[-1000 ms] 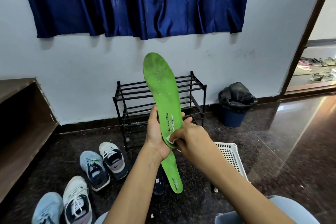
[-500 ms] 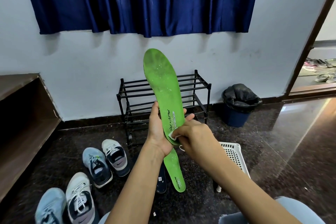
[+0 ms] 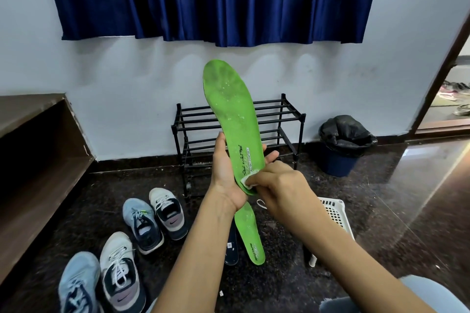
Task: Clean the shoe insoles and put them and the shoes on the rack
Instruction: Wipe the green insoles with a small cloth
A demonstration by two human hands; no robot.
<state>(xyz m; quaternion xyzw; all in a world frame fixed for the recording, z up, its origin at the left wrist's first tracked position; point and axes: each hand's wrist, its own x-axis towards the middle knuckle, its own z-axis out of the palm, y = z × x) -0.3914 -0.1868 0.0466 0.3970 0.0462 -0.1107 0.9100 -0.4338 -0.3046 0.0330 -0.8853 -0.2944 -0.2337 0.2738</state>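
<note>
Green foam insole (image 3: pixel 232 119) is held upright, toe end up, by the left hand (image 3: pixel 225 178), which is wrapped around its heel end from behind so the printed face is turned to the person for wiping. Right hand (image 3: pixel 282 188) pinches a small white wipe (image 3: pixel 245 181) against the lower face. A second green insole (image 3: pixel 250 234) and a dark one (image 3: pixel 232 246) lie on the floor below. Four shoes (image 3: pixel 155 218) stand to the left. Black rack (image 3: pixel 239 132) against the wall holds nothing; a white basket (image 3: pixel 334 213) sits nearby, not blocking it.
</note>
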